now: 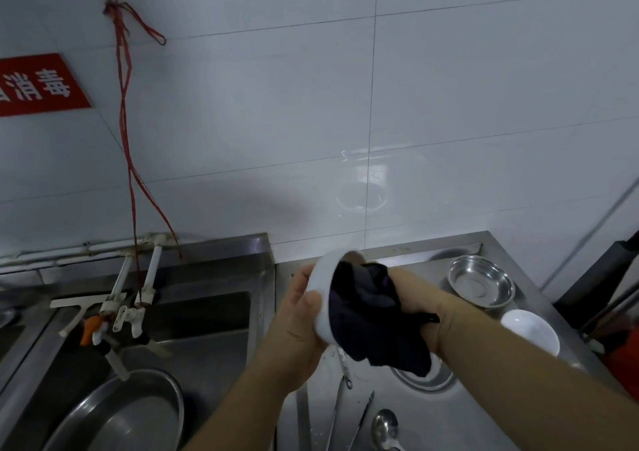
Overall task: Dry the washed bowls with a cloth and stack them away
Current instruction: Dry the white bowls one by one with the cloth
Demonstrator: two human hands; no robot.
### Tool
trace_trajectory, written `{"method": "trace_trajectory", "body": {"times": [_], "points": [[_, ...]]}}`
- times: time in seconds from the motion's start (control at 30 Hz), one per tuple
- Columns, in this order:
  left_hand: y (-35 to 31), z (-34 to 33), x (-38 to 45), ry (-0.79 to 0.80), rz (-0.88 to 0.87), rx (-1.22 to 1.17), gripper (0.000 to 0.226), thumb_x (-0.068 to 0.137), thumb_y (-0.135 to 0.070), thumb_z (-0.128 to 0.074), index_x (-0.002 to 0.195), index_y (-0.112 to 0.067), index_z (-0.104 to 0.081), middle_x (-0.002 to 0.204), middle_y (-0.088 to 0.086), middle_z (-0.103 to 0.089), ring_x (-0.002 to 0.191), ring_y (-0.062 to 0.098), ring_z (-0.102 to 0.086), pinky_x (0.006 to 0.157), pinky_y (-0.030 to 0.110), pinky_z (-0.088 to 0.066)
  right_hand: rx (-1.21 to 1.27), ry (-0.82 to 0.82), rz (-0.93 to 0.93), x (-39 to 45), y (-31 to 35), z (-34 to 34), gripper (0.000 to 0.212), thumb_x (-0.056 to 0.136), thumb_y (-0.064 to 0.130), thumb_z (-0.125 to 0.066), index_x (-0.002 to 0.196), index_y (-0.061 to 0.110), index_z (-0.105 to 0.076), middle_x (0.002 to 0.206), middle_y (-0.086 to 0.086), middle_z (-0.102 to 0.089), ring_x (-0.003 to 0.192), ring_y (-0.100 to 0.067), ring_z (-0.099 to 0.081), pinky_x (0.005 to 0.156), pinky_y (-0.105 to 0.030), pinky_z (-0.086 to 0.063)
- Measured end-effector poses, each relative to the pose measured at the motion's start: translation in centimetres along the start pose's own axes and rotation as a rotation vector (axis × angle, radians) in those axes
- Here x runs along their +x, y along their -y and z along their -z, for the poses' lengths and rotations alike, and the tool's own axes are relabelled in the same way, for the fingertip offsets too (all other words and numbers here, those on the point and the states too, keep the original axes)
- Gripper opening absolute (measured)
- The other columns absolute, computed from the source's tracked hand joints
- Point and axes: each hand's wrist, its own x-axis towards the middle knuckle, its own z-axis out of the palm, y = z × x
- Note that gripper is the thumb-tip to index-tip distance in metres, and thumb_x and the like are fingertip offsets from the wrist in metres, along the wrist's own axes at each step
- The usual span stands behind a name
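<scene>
My left hand (299, 316) grips a white bowl (323, 291) by its outer wall, tipped on its side with the mouth facing right, above the steel counter. My right hand (420, 303) presses a dark cloth (371, 316) into the bowl's mouth; the cloth hangs down below the hand and hides the bowl's inside. On the counter to the right stand a steel bowl (480, 283) and, nearer to me, a second white bowl (530, 331), both upright. Another steel bowl (425, 378) peeks out under the cloth.
A steel sink (207, 322) at left holds a large steel basin (128, 412) under the taps (117, 316). Tongs (349, 419), a spoon (385, 428) and other utensils lie on the counter (446, 416) near me. White tiled wall behind; dark objects at the far right edge.
</scene>
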Motion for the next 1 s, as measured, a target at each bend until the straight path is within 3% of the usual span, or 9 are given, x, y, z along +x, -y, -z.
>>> {"method": "trace_trajectory", "body": {"times": [0.1, 0.2, 0.33, 0.43, 0.5, 0.57, 0.77, 0.9, 1.0], "points": [[0.6, -0.3, 0.2, -0.024, -0.002, -0.08, 0.116, 0.08, -0.071, -0.077, 0.158, 0.0, -0.03, 0.15, 0.037, -0.048, 0.137, 0.055, -0.052, 0.105, 0.063, -0.054, 0.277, -0.085, 0.11, -0.2, -0.6, -2.2, 0.045, 0.109, -0.008, -0.033, 0.078, 0.014, -0.057, 0.068, -0.003, -0.065, 0.044, 0.005, -0.064, 0.045, -0.012, -0.05], [1.4, -0.9, 0.4, -0.087, 0.007, -0.14, 0.112, 0.076, -0.07, -0.082, 0.158, -0.008, -0.036, 0.15, 0.03, -0.054, 0.137, 0.047, -0.057, 0.1, 0.049, -0.058, 0.666, -0.127, 0.165, -0.4, -1.0, -4.7, 0.047, 0.11, 0.017, -0.045, 0.074, 0.011, -0.076, 0.068, -0.009, -0.075, 0.058, -0.013, -0.075, 0.05, -0.025, -0.06], [2.1, -1.5, 1.0, -0.218, 0.005, -0.07, 0.08, 0.071, -0.06, -0.092, 0.136, -0.024, -0.063, 0.131, 0.017, -0.072, 0.12, 0.039, -0.071, 0.09, 0.05, -0.063, 0.044, -0.456, 0.497, 0.1, -0.1, -4.5, 0.033, 0.108, 0.027, -0.048, 0.091, 0.04, -0.074, 0.084, 0.01, -0.074, 0.079, -0.004, -0.071, 0.063, -0.015, -0.055], [2.8, -2.6, 1.8, -0.375, 0.048, -0.06, 0.063, 0.073, -0.051, -0.092, 0.122, -0.018, -0.069, 0.115, 0.008, -0.079, 0.104, 0.025, -0.078, 0.087, 0.042, -0.063, -0.372, -0.318, 0.55, 1.6, 1.5, -3.8, 0.028, 0.107, 0.028, -0.044, 0.104, 0.04, -0.069, 0.1, 0.013, -0.072, 0.092, -0.006, -0.068, 0.079, -0.019, -0.054], [2.9, -2.9, 2.8, -0.436, 0.05, -0.208, 0.025, 0.101, -0.037, -0.064, 0.103, -0.02, -0.082, 0.1, 0.006, -0.081, 0.087, 0.017, -0.08, 0.08, 0.038, -0.062, -0.391, -0.291, 0.562, 2.8, 1.4, -4.3, 0.028, 0.106, 0.021, -0.047, 0.111, 0.028, -0.074, 0.113, 0.002, -0.074, 0.106, -0.017, -0.068, 0.099, -0.032, -0.053], [2.5, -2.2, 3.5, -0.437, 0.08, -0.274, 0.057, 0.107, -0.038, -0.042, 0.079, -0.017, -0.087, 0.092, 0.01, -0.08, 0.083, 0.024, -0.079, 0.087, 0.042, -0.054, -0.073, -0.21, 0.46, 2.7, 0.9, -4.7, 0.03, 0.102, 0.027, -0.047, 0.109, 0.028, -0.076, 0.109, 0.001, -0.078, 0.105, -0.02, -0.073, 0.097, -0.035, -0.058], [2.0, 0.3, 1.3, -0.209, 0.208, -0.125, 0.083, 0.073, -0.073, -0.075, 0.135, -0.019, -0.069, 0.125, 0.016, -0.077, 0.11, 0.032, -0.077, 0.082, 0.045, -0.065, 0.732, -0.018, 0.111, 1.7, -1.8, -2.8, 0.025, 0.085, 0.035, -0.066, 0.073, 0.021, -0.083, 0.078, -0.006, -0.077, 0.073, -0.02, -0.078, 0.064, -0.03, -0.06], [1.0, -0.6, 0.7, -0.093, 0.253, -0.15, 0.089, 0.089, -0.083, -0.055, 0.154, -0.023, -0.054, 0.153, 0.016, -0.058, 0.141, 0.032, -0.056, 0.105, 0.04, -0.056, 0.786, -0.024, 0.103, 1.5, -2.6, -2.7, 0.043, 0.101, 0.031, -0.059, 0.07, 0.016, -0.084, 0.074, -0.006, -0.078, 0.068, -0.017, -0.078, 0.062, -0.029, -0.061], [0.9, -1.4, 1.0, -0.167, 0.293, -0.212, 0.078, 0.096, -0.078, -0.05, 0.151, -0.023, -0.058, 0.155, 0.015, -0.057, 0.145, 0.032, -0.053, 0.11, 0.043, -0.052, 0.5, -0.111, 0.308, 0.3, -1.6, -3.3, 0.026, 0.09, 0.048, -0.068, 0.099, 0.029, -0.083, 0.096, 0.0, -0.082, 0.086, -0.016, -0.08, 0.07, -0.028, -0.062]]}}
